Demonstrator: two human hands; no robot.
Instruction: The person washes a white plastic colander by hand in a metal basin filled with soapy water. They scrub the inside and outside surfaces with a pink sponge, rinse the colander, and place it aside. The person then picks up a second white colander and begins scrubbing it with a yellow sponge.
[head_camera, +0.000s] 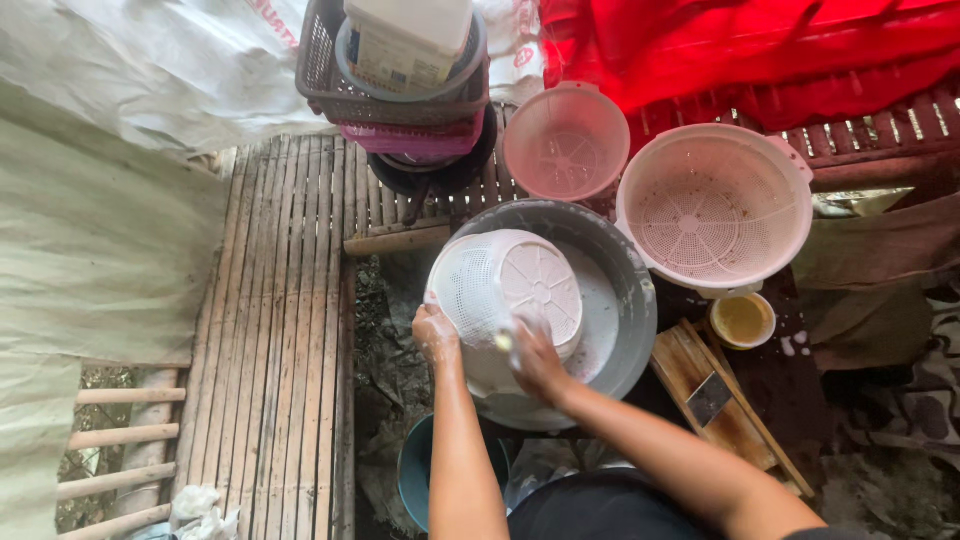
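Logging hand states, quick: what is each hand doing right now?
Left hand: closed on the rim of the white colander, holding it.
Right hand: pressed against the colander's outside; whether it grips something cannot be told.

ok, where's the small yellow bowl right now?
In the head view, the yellow bowl sits right of the grey basin, just below the big pink colander and above the wooden board.
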